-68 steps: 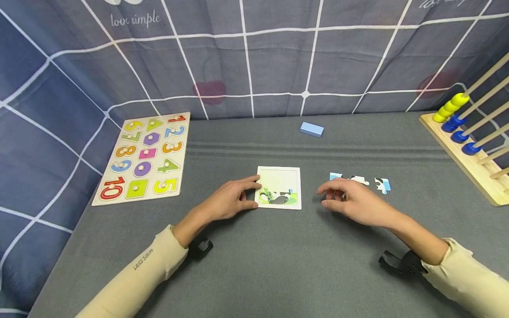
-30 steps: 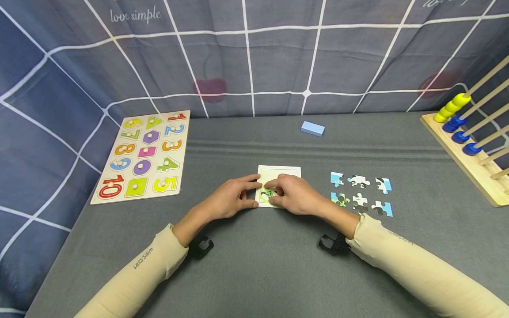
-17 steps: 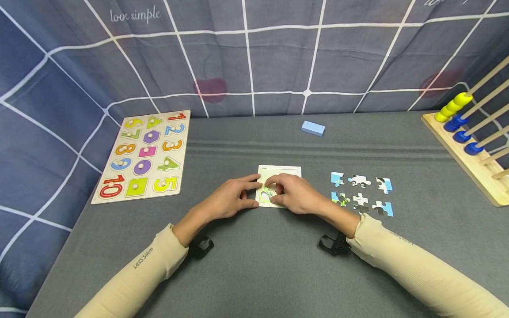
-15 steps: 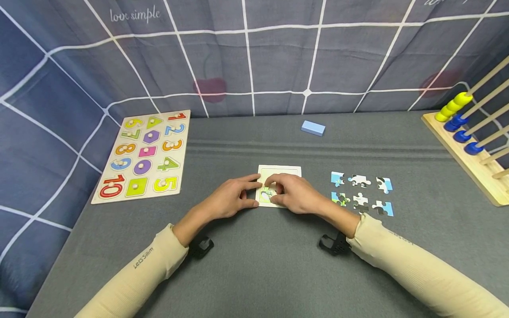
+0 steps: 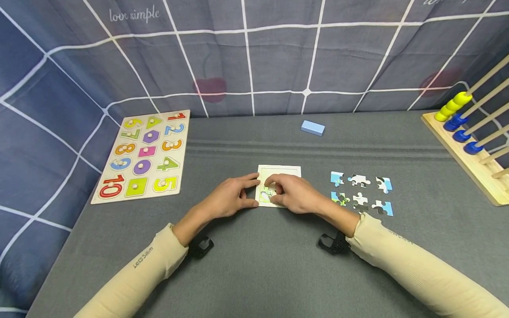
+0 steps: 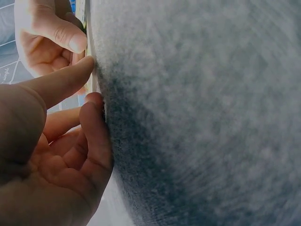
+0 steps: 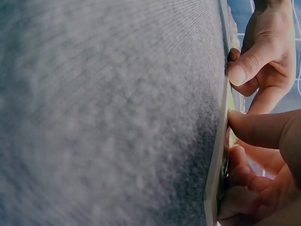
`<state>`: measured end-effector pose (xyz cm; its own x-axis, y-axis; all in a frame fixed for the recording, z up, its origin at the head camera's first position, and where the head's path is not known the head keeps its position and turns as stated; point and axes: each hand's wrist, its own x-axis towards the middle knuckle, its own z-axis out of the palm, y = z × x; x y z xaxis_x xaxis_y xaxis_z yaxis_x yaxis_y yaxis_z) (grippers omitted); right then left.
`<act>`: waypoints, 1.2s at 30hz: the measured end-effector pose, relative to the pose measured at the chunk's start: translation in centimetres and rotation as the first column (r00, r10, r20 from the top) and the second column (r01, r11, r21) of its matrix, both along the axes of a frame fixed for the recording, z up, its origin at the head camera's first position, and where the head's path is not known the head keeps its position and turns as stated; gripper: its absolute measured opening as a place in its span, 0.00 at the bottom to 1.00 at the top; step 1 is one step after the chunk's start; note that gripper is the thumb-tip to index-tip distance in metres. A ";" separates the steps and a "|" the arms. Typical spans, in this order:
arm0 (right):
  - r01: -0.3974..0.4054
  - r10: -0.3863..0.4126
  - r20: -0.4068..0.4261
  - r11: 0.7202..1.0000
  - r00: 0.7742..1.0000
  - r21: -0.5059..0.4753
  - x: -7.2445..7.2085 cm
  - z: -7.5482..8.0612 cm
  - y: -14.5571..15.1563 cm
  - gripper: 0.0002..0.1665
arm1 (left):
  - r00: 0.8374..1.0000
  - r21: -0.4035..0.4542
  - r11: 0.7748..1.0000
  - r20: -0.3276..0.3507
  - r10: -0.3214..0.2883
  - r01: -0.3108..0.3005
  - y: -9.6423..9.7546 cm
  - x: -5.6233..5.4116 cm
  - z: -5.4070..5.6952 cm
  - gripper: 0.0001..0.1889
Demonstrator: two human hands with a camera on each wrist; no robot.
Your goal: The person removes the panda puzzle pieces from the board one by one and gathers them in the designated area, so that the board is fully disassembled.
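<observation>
A small square puzzle board with a pale frame lies flat mid-table in the head view. My left hand touches its left edge, thumb near the lower corner and fingers higher up. Over the board's lower half, my right hand has curved fingers and thumb about a green-and-white puzzle piece; most of the picture there is covered. Both wrist views show the board's rim edge-on between the hands. Right of the board lie several loose jigsaw pieces in two rows, blue, white, black and green.
A number-and-shape peg board lies at the left. A light blue block sits near the back. A wooden abacus stand with yellow and blue beads stands at the right. A checked curtain hangs behind the table.
From near the loose pieces, my right hand has moved left onto the puzzle board, uncovering the lower row of pieces. It has stayed nearly still since. My left hand has kept its place.
</observation>
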<state>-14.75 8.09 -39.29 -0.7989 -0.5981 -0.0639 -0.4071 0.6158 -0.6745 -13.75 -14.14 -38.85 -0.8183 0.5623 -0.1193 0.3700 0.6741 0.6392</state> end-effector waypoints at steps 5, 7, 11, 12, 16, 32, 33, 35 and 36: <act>-0.018 0.019 -0.007 0.999 1.000 0.045 0.0 0.1 -0.1 0.21 | 1.000 -0.037 0.999 0.008 -0.005 0.005 0.0 0.0 0.0 0.31; -0.024 0.025 -0.008 0.999 1.000 0.041 0.0 0.1 -0.1 0.21 | 1.000 -0.040 0.999 0.009 -0.007 0.007 0.0 0.0 0.0 0.31; -0.010 0.010 0.005 1.000 1.000 0.009 0.1 -0.1 -0.1 0.20 | 1.000 -0.022 1.000 0.022 -0.003 0.004 -0.1 -0.1 0.0 0.31; -0.004 0.004 0.010 1.000 1.000 0.000 0.1 -0.1 -0.1 0.19 | 1.000 -0.014 1.000 0.024 -0.003 0.003 -0.1 -0.1 0.0 0.31; 0.011 -0.010 0.023 0.999 1.000 -0.037 0.1 -0.1 0.0 0.19 | 1.000 0.005 1.000 0.028 -0.005 0.005 -0.1 -0.1 -0.1 0.31; -0.009 0.010 0.010 0.992 1.000 -0.127 -0.1 -0.4 0.4 0.18 | 1.000 0.036 0.999 0.019 -0.017 0.017 -0.1 -0.3 -0.1 0.31; -0.008 0.010 0.011 0.991 1.000 -0.132 -0.1 -0.3 0.4 0.18 | 1.000 0.036 0.999 0.020 -0.018 0.017 -0.1 -0.3 -0.1 0.31; -0.008 0.010 0.014 0.990 1.000 -0.138 -0.2 -0.4 0.5 0.18 | 1.000 0.036 0.999 0.022 -0.018 0.017 -0.1 -0.3 0.0 0.31; -0.009 0.012 0.016 0.990 1.000 -0.140 -0.2 -0.4 0.5 0.17 | 1.000 0.035 0.999 0.023 -0.018 0.018 -0.1 -0.3 0.0 0.31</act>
